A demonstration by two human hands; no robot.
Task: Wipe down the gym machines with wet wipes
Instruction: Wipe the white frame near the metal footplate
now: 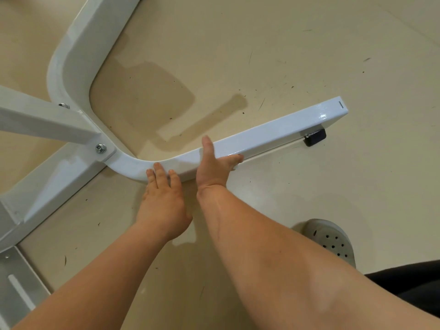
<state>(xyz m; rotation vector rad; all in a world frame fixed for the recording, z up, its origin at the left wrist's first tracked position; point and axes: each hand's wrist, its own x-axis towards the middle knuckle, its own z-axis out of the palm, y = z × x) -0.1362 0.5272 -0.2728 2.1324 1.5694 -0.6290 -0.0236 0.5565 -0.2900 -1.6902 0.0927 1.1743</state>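
Both my bare forearms reach forward from the bottom edge, the left forearm (107, 277) and the right forearm (273, 246) side by side, down to the white-painted square steel floor bar of the gym machine (285, 125). That bar lies low over the glossy beige floor (285, 55), running from a rounded bend out to a capped free end.

My left hand (164, 201) rests at the bend of the bar, its grip loose: the fingers are straight and only their tips lie on the bar's near edge. My right hand (213, 167) sits just beside it, further along the bar towards the free end. It lies across the bar with the thumb stretched over the top face and the fingers laid along the near side, pressing flat rather than clenched. A small pale scrap shows under those fingers, but white on white I cannot tell whether it is a wet wipe.

Under the bar's free end sits a small black rubber foot (315, 137). At the bend, a silver bolt head (101, 148) fastens the bar to a flat white joint plate. Beyond the bar, a darker damp patch (142, 98) marks the floor. On my side of the bar, well apart from it, sits a grey perforated foam clog (331, 241), with black fabric (404, 282) close behind it.
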